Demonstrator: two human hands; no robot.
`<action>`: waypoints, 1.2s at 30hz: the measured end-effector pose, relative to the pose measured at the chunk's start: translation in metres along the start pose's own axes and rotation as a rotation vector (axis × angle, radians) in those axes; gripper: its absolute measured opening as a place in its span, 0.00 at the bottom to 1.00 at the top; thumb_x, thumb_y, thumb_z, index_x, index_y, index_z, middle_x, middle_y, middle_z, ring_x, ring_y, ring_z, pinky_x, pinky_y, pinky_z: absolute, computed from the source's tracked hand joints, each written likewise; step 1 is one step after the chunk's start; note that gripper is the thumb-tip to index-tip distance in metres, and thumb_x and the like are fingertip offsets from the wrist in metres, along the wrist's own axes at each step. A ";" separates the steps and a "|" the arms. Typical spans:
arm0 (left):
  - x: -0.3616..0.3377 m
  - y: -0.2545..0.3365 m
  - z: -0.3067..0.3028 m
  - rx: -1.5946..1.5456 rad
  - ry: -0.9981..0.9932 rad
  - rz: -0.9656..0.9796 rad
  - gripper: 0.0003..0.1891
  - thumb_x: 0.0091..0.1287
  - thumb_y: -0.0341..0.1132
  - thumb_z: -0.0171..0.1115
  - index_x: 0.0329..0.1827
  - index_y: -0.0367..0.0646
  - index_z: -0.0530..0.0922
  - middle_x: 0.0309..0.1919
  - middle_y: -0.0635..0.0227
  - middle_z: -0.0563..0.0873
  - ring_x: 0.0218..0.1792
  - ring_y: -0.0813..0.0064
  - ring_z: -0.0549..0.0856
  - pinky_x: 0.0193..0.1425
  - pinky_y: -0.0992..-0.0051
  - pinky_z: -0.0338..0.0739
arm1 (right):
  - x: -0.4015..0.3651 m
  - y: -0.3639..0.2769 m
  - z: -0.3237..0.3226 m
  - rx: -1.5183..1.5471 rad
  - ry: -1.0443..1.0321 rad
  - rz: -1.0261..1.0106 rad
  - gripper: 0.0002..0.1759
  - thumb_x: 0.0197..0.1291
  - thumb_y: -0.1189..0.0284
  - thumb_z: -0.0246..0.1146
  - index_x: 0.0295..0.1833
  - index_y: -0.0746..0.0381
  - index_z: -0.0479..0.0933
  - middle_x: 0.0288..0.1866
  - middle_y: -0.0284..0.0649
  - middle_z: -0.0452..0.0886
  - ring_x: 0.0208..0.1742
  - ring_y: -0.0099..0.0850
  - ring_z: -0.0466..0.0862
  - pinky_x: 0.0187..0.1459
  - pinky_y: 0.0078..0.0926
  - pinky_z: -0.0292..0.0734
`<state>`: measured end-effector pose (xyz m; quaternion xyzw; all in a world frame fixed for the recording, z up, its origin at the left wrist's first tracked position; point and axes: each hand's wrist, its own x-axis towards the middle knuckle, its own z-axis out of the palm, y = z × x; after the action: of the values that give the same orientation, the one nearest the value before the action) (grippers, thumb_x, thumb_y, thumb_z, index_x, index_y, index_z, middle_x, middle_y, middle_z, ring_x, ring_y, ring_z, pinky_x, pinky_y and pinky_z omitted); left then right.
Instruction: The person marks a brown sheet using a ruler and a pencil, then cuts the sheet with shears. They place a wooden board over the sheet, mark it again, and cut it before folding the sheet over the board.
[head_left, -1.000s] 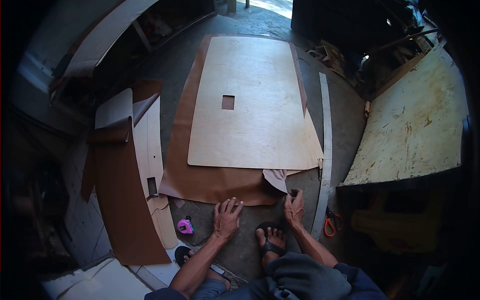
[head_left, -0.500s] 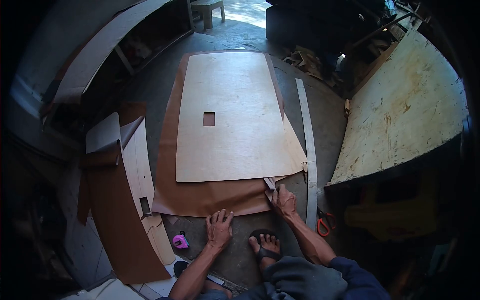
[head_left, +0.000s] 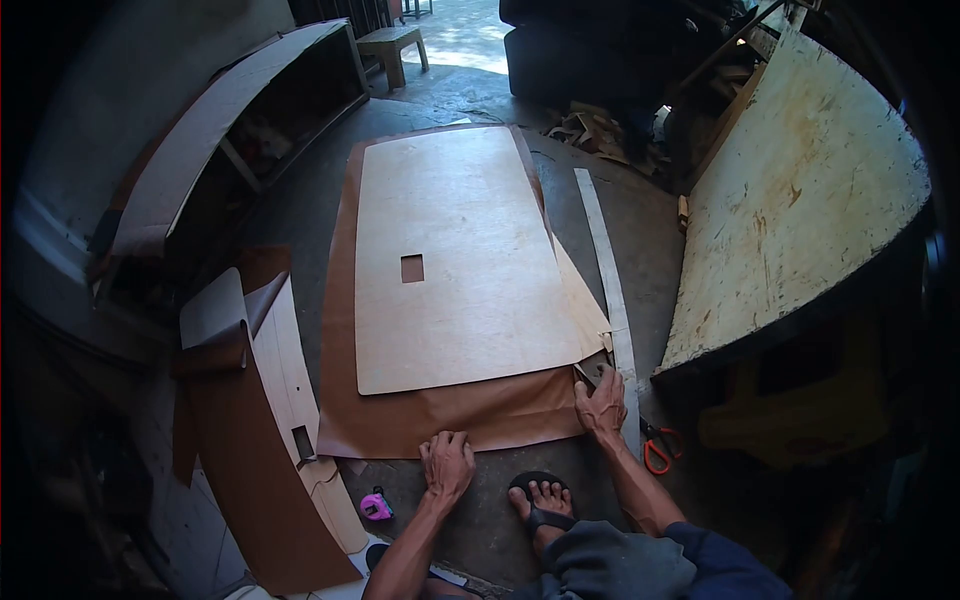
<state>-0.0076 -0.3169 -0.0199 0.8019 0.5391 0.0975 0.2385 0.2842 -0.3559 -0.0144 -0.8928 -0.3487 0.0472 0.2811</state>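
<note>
A pale wooden panel (head_left: 460,270) with a small rectangular cutout lies on a larger brown sheet (head_left: 450,420) on the floor. At the sheet's near edge rests my left hand (head_left: 448,466), its fingers bent over the border; whether they pinch it is hard to tell. My right hand (head_left: 602,405) is at the sheet's right near corner, fingers curled together on the sheet's edge. A thin pale offcut (head_left: 575,295) sticks out from under the panel's right side.
Orange-handled scissors (head_left: 660,452) and a long pale strip (head_left: 605,260) lie on the right. A pink tape measure (head_left: 376,505) is near my left forearm. Brown-covered panels (head_left: 255,450) lie left. A large stained board (head_left: 800,200) stands right, a stool (head_left: 392,45) at the back.
The view has shifted. My right hand has moved right along with the sheet's corner, which now lies flatter and farther out. My left hand stays at the near edge, its fingers more bent.
</note>
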 end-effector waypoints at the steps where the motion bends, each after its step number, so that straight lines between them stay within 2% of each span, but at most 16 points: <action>1: 0.006 0.001 0.004 -0.040 0.098 0.007 0.14 0.62 0.34 0.62 0.50 0.47 0.84 0.48 0.59 0.82 0.54 0.58 0.79 0.59 0.52 0.69 | 0.006 -0.013 0.000 -0.036 -0.019 -0.095 0.25 0.61 0.58 0.62 0.57 0.65 0.71 0.49 0.59 0.80 0.52 0.58 0.82 0.52 0.56 0.75; 2: 0.018 0.007 -0.002 -0.036 0.116 0.031 0.19 0.63 0.34 0.62 0.58 0.45 0.81 0.57 0.55 0.80 0.61 0.56 0.76 0.64 0.51 0.68 | 0.011 -0.020 -0.003 -0.074 -0.035 -0.195 0.24 0.62 0.57 0.63 0.56 0.64 0.72 0.50 0.58 0.80 0.52 0.58 0.82 0.51 0.56 0.75; 3: 0.028 0.010 -0.003 -0.041 0.114 0.032 0.19 0.63 0.34 0.62 0.58 0.45 0.81 0.57 0.55 0.80 0.61 0.56 0.76 0.64 0.51 0.68 | 0.016 -0.016 -0.001 -0.079 -0.033 -0.195 0.24 0.62 0.57 0.63 0.56 0.64 0.72 0.50 0.58 0.80 0.52 0.58 0.82 0.51 0.56 0.75; 5: 0.051 0.011 -0.004 0.046 0.201 0.053 0.26 0.67 0.38 0.60 0.69 0.49 0.75 0.69 0.55 0.73 0.72 0.54 0.69 0.72 0.44 0.62 | 0.029 -0.008 0.015 -0.135 -0.318 -0.063 0.20 0.65 0.58 0.63 0.52 0.63 0.73 0.48 0.56 0.82 0.50 0.58 0.83 0.48 0.56 0.77; 6: 0.063 0.006 -0.006 0.046 0.208 0.053 0.26 0.67 0.38 0.60 0.69 0.49 0.75 0.69 0.55 0.73 0.72 0.54 0.69 0.72 0.44 0.62 | 0.036 -0.001 0.020 -0.145 -0.321 -0.060 0.16 0.67 0.60 0.60 0.47 0.63 0.75 0.46 0.55 0.84 0.48 0.58 0.84 0.46 0.57 0.77; 8: 0.077 -0.009 -0.011 0.131 -0.049 -0.208 0.28 0.71 0.43 0.55 0.76 0.55 0.68 0.78 0.60 0.63 0.78 0.54 0.59 0.75 0.34 0.54 | 0.043 0.013 0.019 -0.148 -0.326 0.019 0.17 0.67 0.59 0.60 0.46 0.63 0.76 0.45 0.56 0.84 0.47 0.59 0.84 0.46 0.57 0.77; 9: 0.077 -0.015 -0.014 0.126 -0.052 -0.208 0.28 0.71 0.43 0.55 0.76 0.55 0.68 0.78 0.60 0.63 0.78 0.54 0.59 0.75 0.34 0.54 | 0.045 0.013 0.012 -0.154 -0.328 0.106 0.18 0.67 0.58 0.59 0.44 0.64 0.77 0.44 0.57 0.85 0.47 0.59 0.84 0.46 0.57 0.78; 11: 0.077 -0.024 -0.019 0.123 -0.143 -0.182 0.28 0.73 0.46 0.52 0.77 0.60 0.66 0.79 0.64 0.61 0.79 0.52 0.57 0.73 0.27 0.50 | 0.048 0.020 0.012 -0.190 -0.329 0.165 0.20 0.68 0.56 0.57 0.44 0.65 0.79 0.43 0.59 0.85 0.49 0.60 0.84 0.48 0.57 0.78; 13: 0.075 -0.028 -0.020 0.130 -0.116 -0.162 0.27 0.72 0.44 0.53 0.76 0.59 0.68 0.78 0.63 0.62 0.78 0.49 0.58 0.74 0.30 0.54 | 0.043 0.040 0.033 -0.133 -0.269 0.156 0.21 0.67 0.56 0.57 0.46 0.65 0.79 0.44 0.60 0.85 0.49 0.61 0.84 0.49 0.56 0.78; 15: 0.076 -0.032 -0.021 0.095 -0.054 -0.215 0.26 0.72 0.43 0.54 0.74 0.57 0.70 0.78 0.62 0.63 0.77 0.48 0.60 0.74 0.34 0.58 | 0.038 0.041 0.025 -0.098 -0.269 0.183 0.21 0.65 0.56 0.57 0.47 0.65 0.79 0.43 0.59 0.85 0.49 0.60 0.84 0.50 0.55 0.78; 17: 0.080 -0.038 -0.023 0.110 -0.026 -0.175 0.26 0.71 0.43 0.55 0.73 0.56 0.71 0.77 0.60 0.64 0.76 0.47 0.61 0.73 0.38 0.63 | 0.044 0.033 0.020 -0.031 -0.281 0.205 0.21 0.61 0.58 0.58 0.49 0.65 0.79 0.43 0.57 0.86 0.49 0.58 0.85 0.53 0.52 0.78; 22: 0.073 -0.040 -0.029 0.133 -0.110 -0.136 0.29 0.69 0.43 0.58 0.75 0.56 0.69 0.77 0.59 0.62 0.76 0.46 0.60 0.72 0.37 0.62 | 0.054 0.028 -0.002 0.025 -0.524 0.344 0.24 0.60 0.56 0.60 0.55 0.62 0.81 0.57 0.53 0.83 0.57 0.53 0.83 0.58 0.46 0.77; 25: 0.066 -0.041 -0.026 0.163 -0.116 -0.136 0.32 0.67 0.43 0.60 0.77 0.57 0.66 0.78 0.60 0.60 0.77 0.47 0.59 0.72 0.36 0.61 | 0.044 0.030 0.008 -0.007 -0.443 0.429 0.24 0.59 0.56 0.63 0.52 0.65 0.81 0.50 0.53 0.85 0.54 0.50 0.84 0.57 0.43 0.77; 30: 0.065 -0.039 -0.027 0.157 -0.101 -0.146 0.32 0.67 0.44 0.60 0.77 0.57 0.66 0.79 0.60 0.60 0.78 0.47 0.58 0.74 0.37 0.59 | 0.046 0.018 0.005 0.109 -0.404 0.196 0.28 0.61 0.50 0.61 0.56 0.61 0.81 0.53 0.54 0.85 0.59 0.52 0.82 0.59 0.43 0.76; 34: 0.066 -0.041 -0.026 0.149 -0.131 -0.148 0.33 0.67 0.44 0.59 0.77 0.57 0.66 0.79 0.60 0.60 0.78 0.48 0.57 0.74 0.38 0.60 | 0.065 0.011 0.004 -0.001 -0.515 0.275 0.28 0.61 0.48 0.60 0.56 0.59 0.82 0.54 0.53 0.85 0.58 0.53 0.82 0.58 0.44 0.76; 36: 0.065 -0.041 -0.025 0.144 -0.138 -0.159 0.33 0.67 0.43 0.59 0.77 0.57 0.65 0.79 0.61 0.59 0.79 0.48 0.57 0.74 0.37 0.60 | 0.065 0.016 0.012 0.045 -0.432 0.367 0.27 0.61 0.47 0.57 0.52 0.57 0.84 0.53 0.54 0.85 0.57 0.54 0.82 0.57 0.50 0.76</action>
<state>-0.0254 -0.2382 -0.0245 0.7765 0.5888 -0.0161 0.2240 0.3395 -0.3177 -0.0254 -0.9038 -0.2320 0.2941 0.2068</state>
